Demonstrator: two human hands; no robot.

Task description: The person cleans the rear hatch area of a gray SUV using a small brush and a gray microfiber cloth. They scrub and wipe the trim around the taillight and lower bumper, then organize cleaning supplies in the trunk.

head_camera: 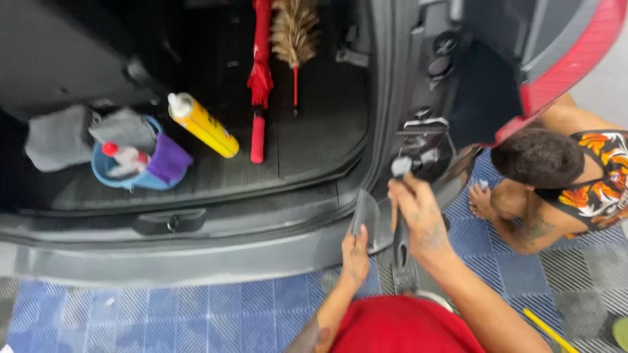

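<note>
My right hand (418, 216) grips a dark heat gun (400, 242) by its handle, with the nozzle up near the tail-light opening (422, 153) of a grey car. My left hand (355, 252) holds the edge of a loose flap of grey film (364, 212) on the car's rear corner, just left of the tool. Both forearms rise from the bottom of the view, over my red shirt.
The open boot holds a blue bucket (108, 171) with cloths and a spray bottle, a yellow can (203, 124), a red umbrella (260, 78) and a feather duster (294, 33). Another person (556, 176) crouches at the right on blue and grey floor tiles (196, 314).
</note>
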